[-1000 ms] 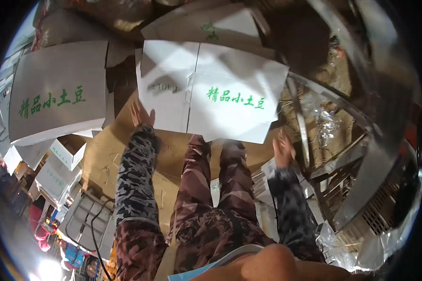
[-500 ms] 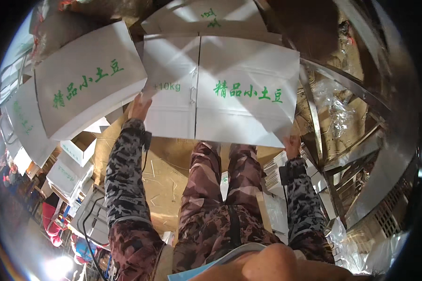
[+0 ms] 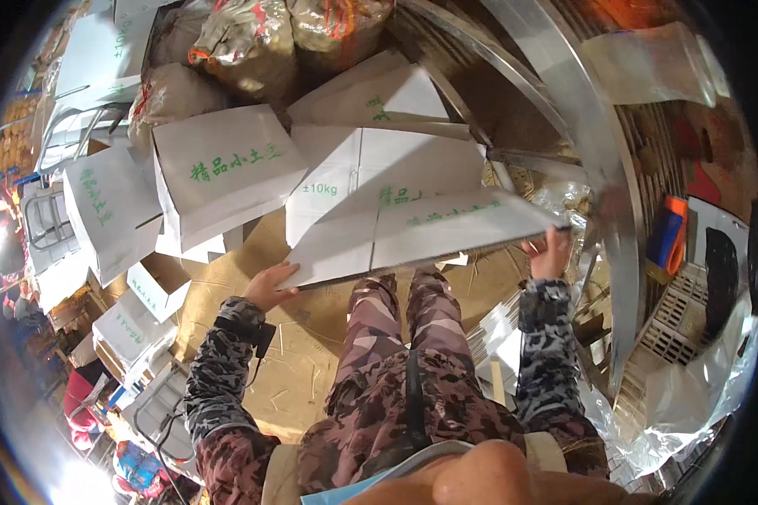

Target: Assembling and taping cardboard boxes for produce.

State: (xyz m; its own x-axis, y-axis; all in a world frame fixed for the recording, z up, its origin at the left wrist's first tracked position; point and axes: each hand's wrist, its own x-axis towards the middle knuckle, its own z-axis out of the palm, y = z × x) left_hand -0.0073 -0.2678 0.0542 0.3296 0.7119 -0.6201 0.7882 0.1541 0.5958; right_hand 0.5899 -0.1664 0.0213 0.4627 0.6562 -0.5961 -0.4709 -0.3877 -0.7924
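Observation:
A flattened white carton (image 3: 337, 248) with green lettering is held out in front of me, tilted so that its face appears narrow. My left hand (image 3: 271, 286) grips its near left corner, thumb and fingers closed on the edge. At the opposite end, my right hand (image 3: 549, 254) is closed on the right corner. Just beyond it, and partly covered by it, is another white carton (image 3: 324, 164) with similar green lettering. Whether the two touch is hard to tell.
White cartons (image 3: 219, 198) stand to the left, and filled sacks (image 3: 248, 46) sit at the back. A curved metal frame (image 3: 602, 168) runs down the right side, near an orange and blue object (image 3: 669, 234) and a plastic crate (image 3: 678, 311). Straw-like bits litter the brown floor (image 3: 299, 374).
The flat carton has tipped from nearly face-on to a slanted angle, uncovering the carton behind it. Both hands still hold its corners. My view has shifted, showing more sacks and the metal frame.

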